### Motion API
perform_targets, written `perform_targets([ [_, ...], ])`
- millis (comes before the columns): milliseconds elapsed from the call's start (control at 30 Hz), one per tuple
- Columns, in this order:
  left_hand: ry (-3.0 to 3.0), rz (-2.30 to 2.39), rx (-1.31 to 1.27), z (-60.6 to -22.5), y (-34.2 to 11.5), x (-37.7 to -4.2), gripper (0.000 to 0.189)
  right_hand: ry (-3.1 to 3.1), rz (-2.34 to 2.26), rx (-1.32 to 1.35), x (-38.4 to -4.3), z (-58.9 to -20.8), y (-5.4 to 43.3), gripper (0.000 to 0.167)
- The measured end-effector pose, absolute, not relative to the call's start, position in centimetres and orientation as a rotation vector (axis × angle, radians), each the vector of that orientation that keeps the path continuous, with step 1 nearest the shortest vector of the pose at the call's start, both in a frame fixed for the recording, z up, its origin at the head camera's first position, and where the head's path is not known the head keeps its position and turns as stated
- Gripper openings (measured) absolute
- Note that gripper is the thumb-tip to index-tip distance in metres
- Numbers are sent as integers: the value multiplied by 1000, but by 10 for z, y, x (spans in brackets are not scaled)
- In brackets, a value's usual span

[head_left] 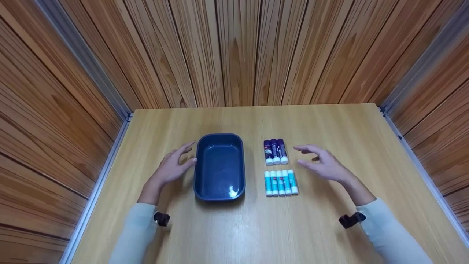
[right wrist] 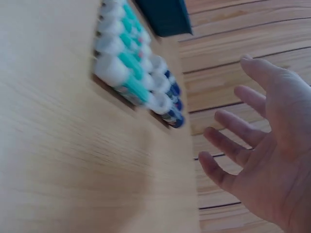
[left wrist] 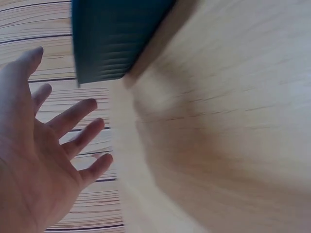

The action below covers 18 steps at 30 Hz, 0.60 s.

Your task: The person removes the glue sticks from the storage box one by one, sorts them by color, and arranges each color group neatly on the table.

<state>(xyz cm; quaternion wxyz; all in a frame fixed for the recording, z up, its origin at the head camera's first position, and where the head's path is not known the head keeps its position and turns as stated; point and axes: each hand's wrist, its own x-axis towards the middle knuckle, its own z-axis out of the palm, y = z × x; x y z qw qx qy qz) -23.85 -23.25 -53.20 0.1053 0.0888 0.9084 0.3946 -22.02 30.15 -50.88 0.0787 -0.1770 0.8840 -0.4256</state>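
A dark blue rectangular tray [head_left: 220,193] with raised walls stands left of centre on the table. My left hand [head_left: 174,165] is at its left side, fingers spread and fingertips right by the rim; the left wrist view shows the palm [left wrist: 39,170] holding nothing. Right of the tray lie three purple glue sticks [head_left: 274,150] with white ends, side by side. Nearer to me is a row of several turquoise-and-white glue sticks [head_left: 281,182]. My right hand [head_left: 322,163] hovers just right of both rows, fingers loosely extended around nothing.
The light wood table [head_left: 234,234] reaches back to a wood-plank wall [head_left: 238,55]. Metal rails [head_left: 99,183] run along both sides. A dark wrist camera [head_left: 162,219] sits on each sleeve cuff.
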Motion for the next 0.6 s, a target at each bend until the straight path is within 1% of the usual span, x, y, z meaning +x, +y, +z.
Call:
perform_targets([
  [300, 2784, 1050, 256, -491, -246, -245, 71, 2729, -1293, -535, -242, -473, 333, 52],
  [467, 2872, 980, 301, -468, -264, -247, 74, 2804, -1277, -526, -248, -456, 358, 53],
  [600, 2925, 953, 323, -456, -273, -247, 75, 2856, -1274, -469, -253, -445, 373, 54],
])
